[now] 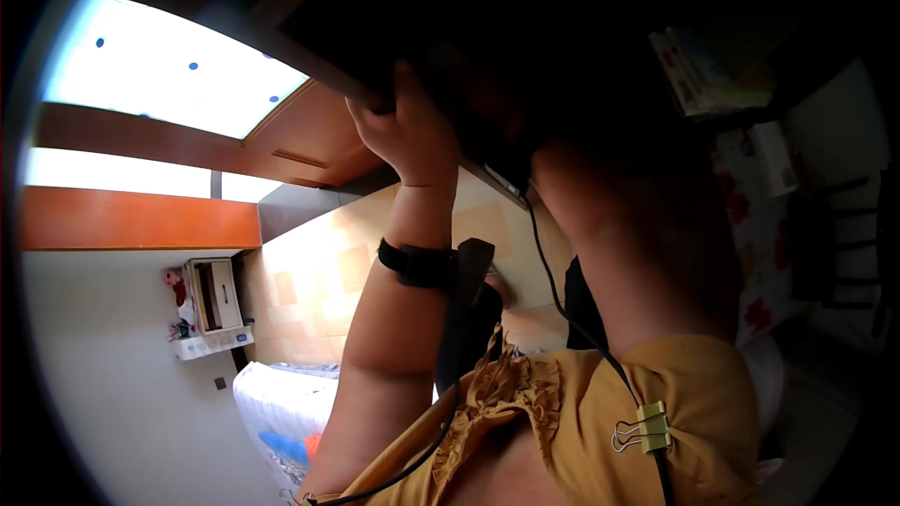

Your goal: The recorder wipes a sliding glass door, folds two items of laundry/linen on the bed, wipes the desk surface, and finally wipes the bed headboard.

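Note:
Both my arms reach up in front of me into deep shadow. My left hand point(412, 136) is at the lower edge of a dark board point(323, 66), its thumb and fingers closed around that edge. What the board belongs to is lost in the dark. My right hand point(492, 108) is close by on the right, so dark that its fingers and anything in them cannot be made out. A black strap point(412, 264) circles my left forearm. Near my right wrist is a small dark device point(502, 180) with a black cable point(553, 286).
A bright window point(178, 66) and brown wooden panel point(305, 145) are at the upper left. Below stands a white cabinet point(216, 295) by the wall. A bed point(286, 403) lies lower left. Books point(698, 75) and a floral cloth point(750, 262) are at right, near a dark chair point(848, 244).

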Motion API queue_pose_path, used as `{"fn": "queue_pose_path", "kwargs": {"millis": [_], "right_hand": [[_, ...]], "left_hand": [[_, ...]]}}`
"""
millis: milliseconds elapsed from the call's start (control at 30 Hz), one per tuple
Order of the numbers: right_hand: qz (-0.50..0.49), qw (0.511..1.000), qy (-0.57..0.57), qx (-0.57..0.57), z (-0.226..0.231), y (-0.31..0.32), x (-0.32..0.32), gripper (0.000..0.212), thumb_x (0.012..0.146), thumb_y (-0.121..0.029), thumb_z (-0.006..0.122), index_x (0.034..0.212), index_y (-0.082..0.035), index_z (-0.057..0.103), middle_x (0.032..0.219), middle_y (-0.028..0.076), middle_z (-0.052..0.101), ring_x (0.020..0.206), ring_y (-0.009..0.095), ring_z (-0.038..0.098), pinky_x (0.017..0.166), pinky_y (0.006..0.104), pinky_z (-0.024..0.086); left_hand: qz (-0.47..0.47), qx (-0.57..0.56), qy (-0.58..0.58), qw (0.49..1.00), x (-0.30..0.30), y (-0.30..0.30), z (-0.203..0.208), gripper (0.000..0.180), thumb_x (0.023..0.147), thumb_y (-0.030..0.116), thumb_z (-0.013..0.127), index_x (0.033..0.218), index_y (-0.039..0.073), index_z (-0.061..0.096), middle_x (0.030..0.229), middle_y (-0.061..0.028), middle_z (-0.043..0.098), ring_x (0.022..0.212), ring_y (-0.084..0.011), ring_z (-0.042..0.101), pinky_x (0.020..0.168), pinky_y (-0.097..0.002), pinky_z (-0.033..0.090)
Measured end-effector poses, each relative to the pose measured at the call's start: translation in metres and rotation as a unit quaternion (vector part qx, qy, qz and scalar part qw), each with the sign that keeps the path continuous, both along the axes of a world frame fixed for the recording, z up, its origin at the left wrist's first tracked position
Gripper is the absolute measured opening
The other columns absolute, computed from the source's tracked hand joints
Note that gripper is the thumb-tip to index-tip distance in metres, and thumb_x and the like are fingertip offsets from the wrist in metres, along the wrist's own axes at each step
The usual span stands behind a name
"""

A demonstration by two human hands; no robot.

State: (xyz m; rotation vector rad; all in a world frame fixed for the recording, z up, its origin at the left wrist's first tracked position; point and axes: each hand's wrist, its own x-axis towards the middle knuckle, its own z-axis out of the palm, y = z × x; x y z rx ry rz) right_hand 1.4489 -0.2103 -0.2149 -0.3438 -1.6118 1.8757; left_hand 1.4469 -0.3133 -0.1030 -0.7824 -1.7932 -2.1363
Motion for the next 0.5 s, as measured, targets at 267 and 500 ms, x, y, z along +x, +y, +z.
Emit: {"fn": "queue_pose_path", "kwargs": {"millis": [267, 500], "right_hand": [[-0.146, 0.946, -0.157, 0.243, -0.144, -0.011, 0.046, 0.049, 0.097, -0.027, 0.042, 0.141, -0.008, 0.035, 0.139, 0.018, 0.043, 0.126, 0.03, 0.043, 0.105, 0.0412, 0.035], [-0.075, 0.933, -0.328, 0.126, -0.088, 0.022, 0.128, 0.052, 0.092, -0.032, 0.052, 0.136, -0.007, 0.043, 0.113, 0.017, 0.06, 0.106, 0.028, 0.056, 0.091, 0.0422, 0.046]], "left_hand": [[-0.006, -0.001, 0.051, 0.999, 0.013, 0.022, 0.005, 0.031, 0.084, 0.017, 0.064, 0.103, -0.005, 0.056, 0.096, -0.0145, 0.061, 0.089, -0.0246, 0.058, 0.082, -0.0336, 0.044], [0.019, 0.035, 0.077, 0.996, -0.018, -0.006, -0.006, 0.03, 0.08, 0.015, 0.069, 0.102, -0.002, 0.058, 0.091, -0.0095, 0.065, 0.081, -0.0199, 0.06, 0.076, -0.0309, 0.047]]}}
